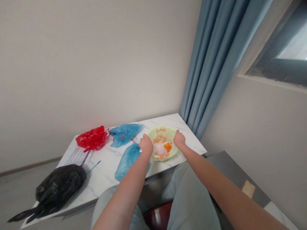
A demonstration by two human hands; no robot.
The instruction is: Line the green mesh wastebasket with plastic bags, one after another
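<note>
The round, pale green basket (172, 156) is lined with a thin, orange-printed bag (161, 140). The left hand (146, 144) and right hand (179, 139), reaching forward, each have a closed grip on opposite sides of the basket.

Blue curtain (217, 60), window (294, 46), paper sheet (74, 157) around me
The curtain hangs pleated at my one o'clock, window at two, sheet at ten.

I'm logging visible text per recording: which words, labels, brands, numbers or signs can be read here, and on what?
None can be read.
Plastic bag in the green basket: orange characters, too blurred to read.
Paper sheet between the red bag and black bag: faint print, too small to read.
</note>
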